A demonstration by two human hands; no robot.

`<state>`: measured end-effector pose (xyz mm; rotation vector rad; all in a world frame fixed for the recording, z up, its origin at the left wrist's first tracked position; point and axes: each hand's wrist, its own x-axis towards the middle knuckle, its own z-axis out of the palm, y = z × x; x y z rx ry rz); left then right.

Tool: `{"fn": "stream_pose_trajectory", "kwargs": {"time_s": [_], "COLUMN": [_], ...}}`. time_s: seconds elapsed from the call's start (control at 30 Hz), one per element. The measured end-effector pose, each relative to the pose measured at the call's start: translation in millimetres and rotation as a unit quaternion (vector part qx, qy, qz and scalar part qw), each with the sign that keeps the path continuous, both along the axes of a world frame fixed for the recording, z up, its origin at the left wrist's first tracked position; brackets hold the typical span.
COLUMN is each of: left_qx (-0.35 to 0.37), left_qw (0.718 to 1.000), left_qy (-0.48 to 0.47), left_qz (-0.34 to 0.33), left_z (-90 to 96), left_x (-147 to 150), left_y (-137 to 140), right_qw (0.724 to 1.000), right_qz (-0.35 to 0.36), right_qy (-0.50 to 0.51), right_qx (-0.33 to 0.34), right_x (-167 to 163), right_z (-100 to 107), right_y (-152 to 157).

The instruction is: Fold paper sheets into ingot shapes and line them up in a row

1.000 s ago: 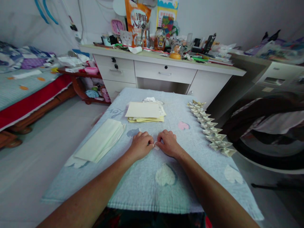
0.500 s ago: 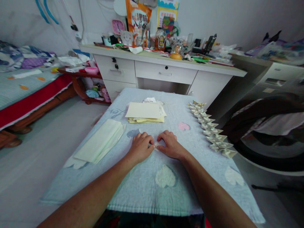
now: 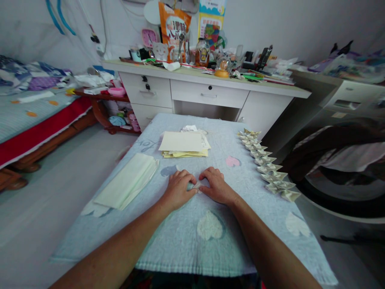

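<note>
At the near side of the cloth-covered desk (image 3: 171, 239), both forearms reach in from the near edge. The left hand (image 3: 179, 188) and right hand (image 3: 219, 186) meet fingertip to fingertip over a small piece of paper (image 3: 197, 185), low on the cloth between them. Over the last second the left thumb has dropped away from its forefinger, widening that gap; I read this as a resettling of hold, with the piece staying put. The fingers hide most of it, so I cannot tell whether either grip is pinching it or only touching.

Left of the left hand lie folded sheets (image 3: 126, 180); well to the right, a row of folded paper shapes (image 3: 269, 168) runs away along the desk. Just beyond the hands, a paper stack (image 3: 182, 141) limits forward reach. Crumpled tissue (image 3: 189, 128) sits behind it, then a white cabinet (image 3: 270, 114) carrying a jar (image 3: 202, 54).
</note>
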<state>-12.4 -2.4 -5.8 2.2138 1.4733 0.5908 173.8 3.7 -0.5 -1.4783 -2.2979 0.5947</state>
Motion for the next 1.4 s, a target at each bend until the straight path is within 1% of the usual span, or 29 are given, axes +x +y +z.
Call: {"fn": "stream_pose_trajectory", "kwargs": {"time_s": [0.27, 0.33, 0.47, 0.53, 0.67, 0.8, 0.9, 1.2, 1.3, 1.4], "left_qx": [-0.005, -0.007, -0.033, -0.028, 0.000, 0.022, 0.048, 0.156, 0.168, 0.163], "left_qw": [0.999, 0.998, 0.985, 0.982, 0.984, 0.981, 0.980, 0.973, 0.972, 0.975], "left_qy": [-0.032, -0.063, -0.163, -0.179, -0.161, -0.175, -0.177, -0.144, -0.139, -0.133], "left_qz": [-0.004, -0.018, -0.054, -0.058, -0.072, -0.079, -0.079, -0.096, -0.090, -0.078], "left_z": [-1.2, -0.8, 2.5, 4.7, 8.1, 10.7, 12.3, 12.6, 15.0, 18.7], "left_x": [0, 1, 3, 3, 1, -2, -4, -5, -4, -4], "left_y": [0, 0, 0, 0, -1, -1, -1, -4, -6, -9], "right_qw": [1.000, 1.000, 0.998, 0.996, 0.988, 0.981, 0.977, 0.970, 0.967, 0.965], "right_qz": [0.001, 0.001, 0.010, 0.020, 0.039, 0.039, 0.041, 0.036, 0.037, 0.039], "right_qy": [0.007, 0.023, 0.058, 0.085, 0.148, 0.191, 0.207, 0.240, 0.250, 0.258], "right_qx": [-0.006, -0.003, 0.007, 0.016, 0.021, 0.017, 0.017, 0.018, 0.022, 0.021], "right_x": [-2, -2, -1, 1, 2, 2, 1, -2, -2, -4], "right_z": [4, 5, 6, 7, 8, 11, 14, 18, 18, 19], "right_y": [-1, -2, -3, -3, -3, -4, -6, -9, -10, -11]}}
